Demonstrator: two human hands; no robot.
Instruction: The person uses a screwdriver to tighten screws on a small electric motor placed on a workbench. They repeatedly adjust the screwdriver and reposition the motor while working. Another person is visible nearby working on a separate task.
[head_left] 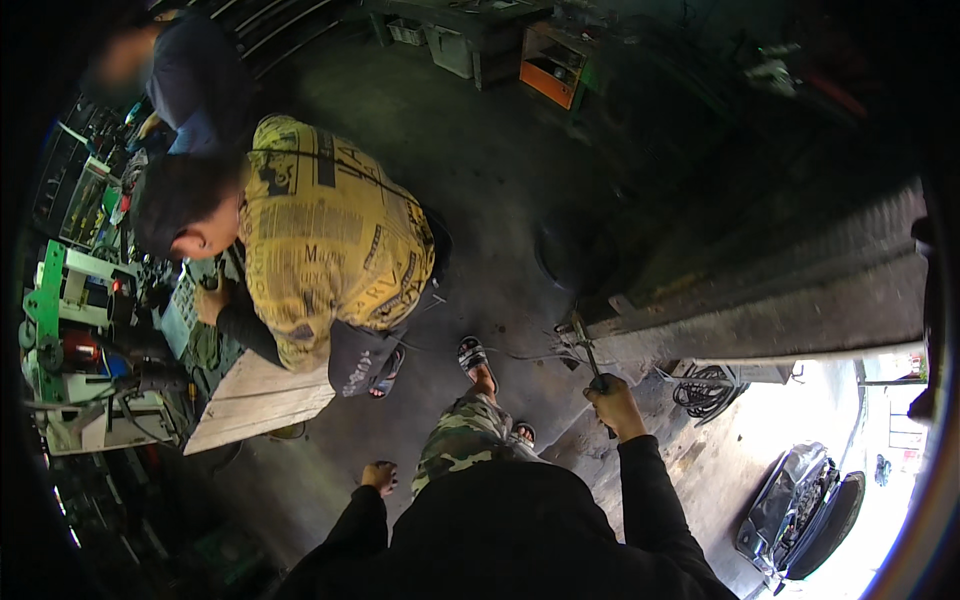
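Observation:
My right hand [615, 408] is closed round the dark handle of a long tool. Its thin metal shaft [586, 348] points forward, toward the near end of a long metal beam [720, 320]; I cannot make out the tool's exact kind or whether it touches the beam. Low beside my left thigh hangs my left hand [378, 478], fingers curled in. Whatever it may hold is hidden. A thin cable [510, 355] runs across the floor close to the tool's tip.
A co-worker in a yellow printed shirt [330, 230] bends over a cluttered workbench on the left, with a pale board [262, 400] at its near end. Behind is another person [200, 80]. Coiled cable [708, 392] lies right; a car with raised hood [800, 510] stands outside.

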